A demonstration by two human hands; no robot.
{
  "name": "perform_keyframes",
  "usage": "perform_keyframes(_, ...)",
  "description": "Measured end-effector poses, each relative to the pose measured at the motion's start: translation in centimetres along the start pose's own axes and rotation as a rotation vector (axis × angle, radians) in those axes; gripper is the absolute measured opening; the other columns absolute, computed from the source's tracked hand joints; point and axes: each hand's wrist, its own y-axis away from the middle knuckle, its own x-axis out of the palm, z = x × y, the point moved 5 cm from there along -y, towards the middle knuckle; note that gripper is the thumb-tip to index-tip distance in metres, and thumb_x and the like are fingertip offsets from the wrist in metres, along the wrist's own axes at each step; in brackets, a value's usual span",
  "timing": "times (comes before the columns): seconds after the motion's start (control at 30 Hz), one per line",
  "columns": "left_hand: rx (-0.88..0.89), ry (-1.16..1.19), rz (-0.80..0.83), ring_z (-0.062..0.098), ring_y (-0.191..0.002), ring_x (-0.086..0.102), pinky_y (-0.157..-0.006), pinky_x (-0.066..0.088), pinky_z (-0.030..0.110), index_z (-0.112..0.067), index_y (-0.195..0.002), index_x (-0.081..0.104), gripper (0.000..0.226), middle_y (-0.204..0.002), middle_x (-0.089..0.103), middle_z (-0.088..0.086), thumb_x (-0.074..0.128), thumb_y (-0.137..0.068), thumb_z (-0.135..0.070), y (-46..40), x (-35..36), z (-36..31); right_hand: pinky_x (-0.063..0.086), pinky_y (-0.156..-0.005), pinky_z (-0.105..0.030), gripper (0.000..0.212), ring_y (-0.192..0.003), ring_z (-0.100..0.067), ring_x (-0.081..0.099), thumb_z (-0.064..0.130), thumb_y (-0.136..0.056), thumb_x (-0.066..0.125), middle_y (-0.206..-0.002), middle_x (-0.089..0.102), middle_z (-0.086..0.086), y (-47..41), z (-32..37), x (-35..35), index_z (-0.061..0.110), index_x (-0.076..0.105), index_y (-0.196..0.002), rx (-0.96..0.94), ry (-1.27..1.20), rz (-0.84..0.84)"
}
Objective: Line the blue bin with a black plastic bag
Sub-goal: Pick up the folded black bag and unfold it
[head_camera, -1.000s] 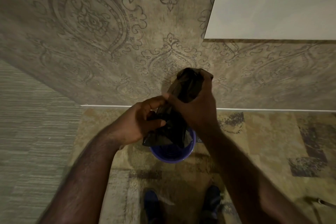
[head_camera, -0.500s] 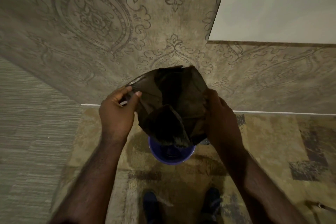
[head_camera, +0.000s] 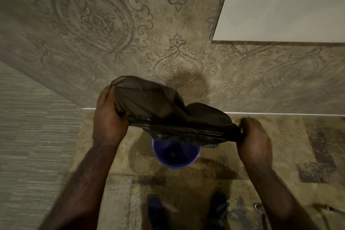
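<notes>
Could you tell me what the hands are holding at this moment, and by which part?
Both hold the black plastic bag: left hand and right hand grip its opposite ends, stretched above the blue bin.

At the far side we see a wall papered in a grey damask pattern, with a plain pale panel at far right. A white baseboard strip meets the patterned carpet. Two dark shoes stand at the near edge.
</notes>
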Motion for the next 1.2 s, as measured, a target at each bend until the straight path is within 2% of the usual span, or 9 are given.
perform_keyframes(0.2,-0.002,0.017,-0.038,0.018,-0.140,0.036,-0.108,0.028,0.022,-0.013,-0.150,0.035,0.072,-0.157,0.032,0.006,0.067,-0.086,-0.009,0.0,-0.1,-0.1,0.043,-0.050,-0.020,0.050,-0.062,-0.004,0.057,0.014,-0.091,0.055,-0.099,0.068,0.005,-0.5,-0.3,0.5,0.027,0.047,-0.138,-0.002,-0.135,0.121)
perform_keyframes(0.3,-0.004,0.008,-0.016,0.019,-0.144,0.032,-0.110,0.029,0.025,-0.012,-0.152,0.031,0.075,-0.161,0.025,0.006,0.067,-0.086,-0.010,-0.1,0.0,0.1,0.054,-0.066,-0.030,0.057,-0.093,-0.025,0.069,-0.004,-0.079,0.055,-0.128,0.065,-0.001,-0.5,0.7,0.9,0.022,0.060,-0.129,-0.141,-0.013,0.169)
perform_keyframes(0.5,-0.057,-0.010,0.018,0.018,-0.144,0.029,-0.109,0.024,0.019,-0.007,-0.153,0.027,0.080,-0.161,0.023,0.010,0.070,-0.085,-0.007,1.2,0.3,1.9,0.038,-0.067,-0.022,0.018,-0.078,-0.024,0.063,0.008,-0.086,0.063,-0.093,0.072,-0.012,-2.7,1.0,-0.2,0.006,0.072,-0.102,0.124,-0.199,-0.114)
perform_keyframes(0.6,-0.127,-0.069,0.065,0.023,-0.143,0.030,-0.104,0.027,0.023,-0.006,-0.155,0.020,0.091,-0.164,0.016,0.009,0.073,-0.081,-0.002,3.1,1.0,3.7,0.042,-0.056,-0.021,0.011,-0.062,-0.010,0.058,0.021,-0.085,0.063,-0.073,0.069,0.000,-3.0,1.4,-1.4,0.017,0.073,-0.089,0.240,-0.480,-0.216)
perform_keyframes(0.7,-0.123,-0.084,0.163,0.032,-0.135,0.043,-0.097,0.044,0.036,-0.012,-0.157,0.014,0.101,-0.164,0.014,0.008,0.077,-0.078,-0.005,5.4,2.1,4.7,0.037,-0.055,0.001,0.013,-0.067,-0.006,0.059,0.021,-0.083,0.065,-0.075,0.064,0.011,-3.1,2.4,-2.4,0.020,0.071,-0.094,0.283,-0.598,-0.328)
perform_keyframes(0.83,-0.185,-0.121,0.232,0.039,-0.130,0.046,-0.092,0.049,0.046,-0.029,-0.157,0.008,0.118,-0.165,-0.006,0.010,0.086,-0.069,-0.024,9.2,3.7,5.0,0.030,-0.068,0.007,0.026,-0.088,-0.018,0.056,-0.004,-0.077,0.062,-0.098,0.062,-0.009,-3.8,5.7,-3.0,-0.002,0.066,-0.103,-0.001,-0.377,-0.354)
perform_keyframes(0.97,-0.011,0.032,-0.037,0.036,-0.129,0.042,-0.101,0.041,0.054,-0.023,-0.136,0.042,0.071,-0.153,0.030,0.016,0.071,-0.074,-0.043,9.4,4.5,1.5,0.044,-0.076,-0.015,0.033,-0.098,-0.027,0.065,-0.003,-0.080,0.065,-0.121,0.062,-0.012,-4.0,8.9,-2.0,0.002,0.064,-0.113,-0.291,-0.239,-0.114)
perform_keyframes(1.1,0.335,0.065,0.115,0.030,-0.118,0.054,-0.093,0.047,0.045,-0.020,-0.100,0.066,0.028,-0.129,0.059,0.013,0.072,-0.083,-0.040,6.8,7.9,-3.6,0.053,-0.086,-0.029,0.038,-0.107,-0.029,0.064,-0.004,-0.083,0.058,-0.128,0.061,-0.012,-3.3,9.8,-1.7,0.000,0.062,-0.121,-0.451,-0.311,-0.026)
perform_keyframes(1.2,0.449,0.070,0.296,0.028,-0.104,0.062,-0.089,0.052,0.045,-0.007,-0.085,0.073,0.042,-0.110,0.069,0.012,0.051,-0.092,-0.043,5.7,9.7,-5.5,0.051,-0.086,-0.025,0.038,-0.110,-0.026,0.063,-0.005,-0.085,0.057,-0.130,0.060,-0.011,-3.8,9.2,-2.1,0.002,0.062,-0.121,-0.455,-0.324,-0.012)
